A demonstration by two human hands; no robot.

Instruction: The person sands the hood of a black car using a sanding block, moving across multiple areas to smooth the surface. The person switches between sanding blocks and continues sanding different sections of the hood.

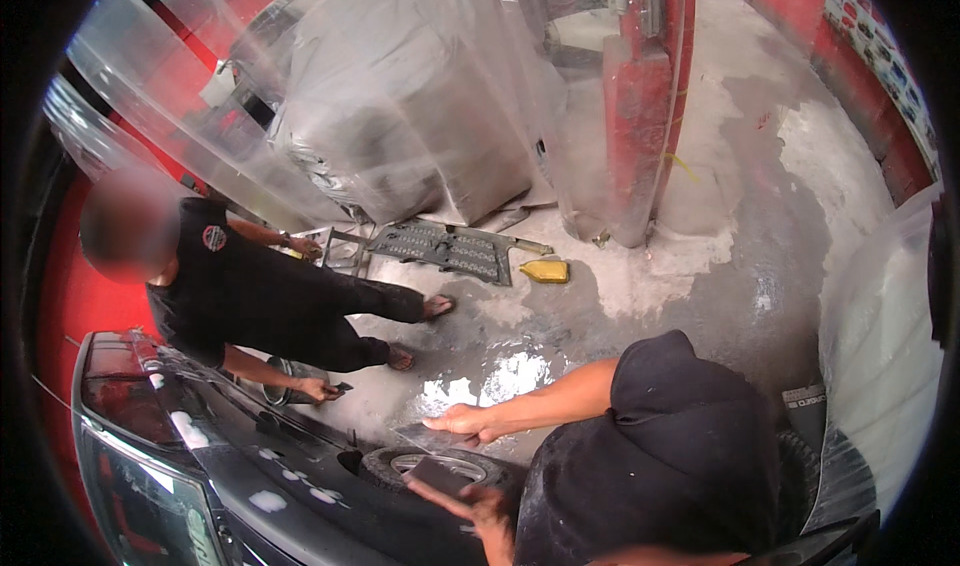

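My right hand [465,423] is closed on a thin grey flat piece [424,434], thumb along its top. Below it, my left hand [482,511] holds a dark rectangular flat plate [440,474], one finger stretched along its edge. Both hands are over the wheel [385,466] of a dark car [270,466], apart from its body. Whitish filler-like patches [267,501] dot the car's panel. The kind of each flat piece cannot be told for certain.
A co-worker in black [270,276] stands across the car, a small dark thing in one hand, beside a dark bucket [285,381]. On the wet floor lie a grey perforated panel [440,249] and a yellow bottle [545,271]. Behind stand a plastic-covered bulk [400,96] and red post [640,116].
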